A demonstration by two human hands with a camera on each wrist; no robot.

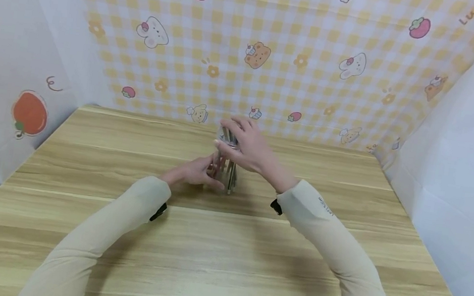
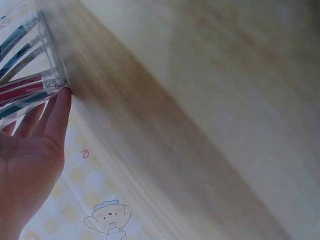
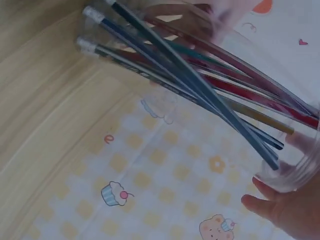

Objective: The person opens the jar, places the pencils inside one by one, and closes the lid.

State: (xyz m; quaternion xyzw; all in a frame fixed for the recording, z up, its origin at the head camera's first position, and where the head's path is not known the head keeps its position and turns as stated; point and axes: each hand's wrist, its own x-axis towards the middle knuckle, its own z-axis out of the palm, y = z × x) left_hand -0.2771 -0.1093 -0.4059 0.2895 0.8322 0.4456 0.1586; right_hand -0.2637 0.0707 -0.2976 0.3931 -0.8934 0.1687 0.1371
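Observation:
A clear pencil cup (image 1: 226,169) stands upright at the middle of the table, toward the back. Inside it lean several pencils (image 3: 200,95) in blue, green, red and yellow-brown, their eraser ends at the bottom. My right hand (image 1: 249,148) holds the cup from above, thumb and fingers spread around its rim (image 3: 295,182). Low on the left side, my left hand (image 1: 195,171) holds the cup, with the thumb in front and the other fingers behind. In the left wrist view its fingertip touches the cup's base (image 2: 60,75).
The wood-grain table (image 1: 212,265) runs up to a yellow checked cloth (image 1: 213,55) with cartoon prints at the back. White cloth walls hang on the left (image 1: 11,53) and right (image 1: 466,148). Each wrist carries a black strap device.

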